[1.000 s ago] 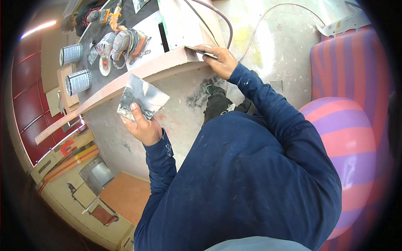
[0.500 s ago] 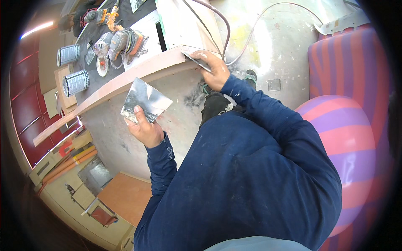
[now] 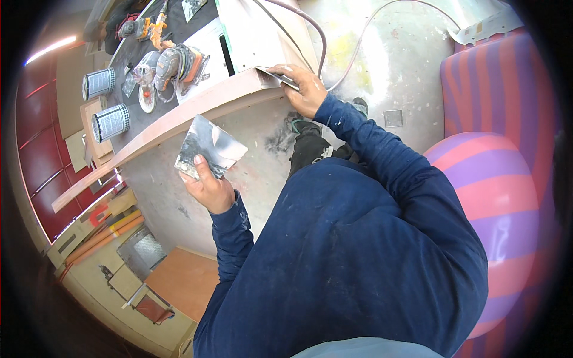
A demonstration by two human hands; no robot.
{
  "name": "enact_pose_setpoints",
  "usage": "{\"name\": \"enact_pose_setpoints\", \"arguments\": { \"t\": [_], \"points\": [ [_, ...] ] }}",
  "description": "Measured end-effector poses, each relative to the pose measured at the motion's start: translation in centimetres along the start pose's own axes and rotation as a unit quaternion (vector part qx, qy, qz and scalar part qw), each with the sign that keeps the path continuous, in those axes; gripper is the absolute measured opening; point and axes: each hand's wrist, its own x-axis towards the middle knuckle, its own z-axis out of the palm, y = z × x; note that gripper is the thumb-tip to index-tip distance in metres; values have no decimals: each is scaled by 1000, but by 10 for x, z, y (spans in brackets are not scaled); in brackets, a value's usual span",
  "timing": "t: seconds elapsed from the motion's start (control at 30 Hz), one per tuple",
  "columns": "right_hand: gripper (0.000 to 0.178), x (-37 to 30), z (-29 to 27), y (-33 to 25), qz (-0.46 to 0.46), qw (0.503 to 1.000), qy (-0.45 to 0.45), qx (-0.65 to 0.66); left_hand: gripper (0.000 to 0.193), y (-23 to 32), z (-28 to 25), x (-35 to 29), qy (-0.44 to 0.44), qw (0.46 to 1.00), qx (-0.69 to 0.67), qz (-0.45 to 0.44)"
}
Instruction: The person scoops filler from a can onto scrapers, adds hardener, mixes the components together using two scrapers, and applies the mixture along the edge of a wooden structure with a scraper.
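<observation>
My left hand [image 3: 209, 186] grips a square, shiny metal plate [image 3: 216, 143] smeared with pale and dark residue, its thumb lying on top. The plate is held below the long, pale pinkish edge [image 3: 179, 113] of a workpiece, apart from it. Between the fingers and thumb of my right hand [image 3: 307, 92] is a thin flat filler spreader [image 3: 279, 77]. The spreader lies at the right end of that pale edge and seems to touch it; the exact contact is hidden by the fingers.
A dark worktable holds an orange-and-grey sander [image 3: 173, 67] and two cans [image 3: 110, 122]. A hose [image 3: 322, 36] runs past the workpiece to the floor. A large striped pink-and-purple form [image 3: 495, 221] stands close on my right. A brown board [image 3: 182, 283] lies at lower left.
My right hand has shifted slightly away from me with the spreader, which now lies flatter at the end of the edge. My left hand keeps hold of the plate, nearly still.
</observation>
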Motion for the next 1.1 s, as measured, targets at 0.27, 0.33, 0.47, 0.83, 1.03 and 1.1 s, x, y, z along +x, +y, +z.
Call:
{"name": "enact_pose_setpoints", "arguments": {
  "t": [0.27,0.33,0.47,0.83,1.03,1.1],
  "points": [
    [51,-7,25,3,-28,997,73,-18,31,-2,-4,-4,2,1000,-2,3],
    [51,-9,31,3,-25,995,98,-11,30,-2,-6,-5,-2,1000,4,6],
    [52,-11,33,1,-21,994,107,-7,29,-1,-4,-6,-6,1000,21,9],
    [53,-13,22,4,-24,997,67,-14,29,1,0,-6,-20,998,54,5],
    [53,-37,32,6,-40,996,74,-35,29,-2,-1,-8,-24,998,52,-4],
    [53,-48,24,5,-47,996,58,-41,29,-3,0,-9,-24,998,64,-11]
  ]
}}
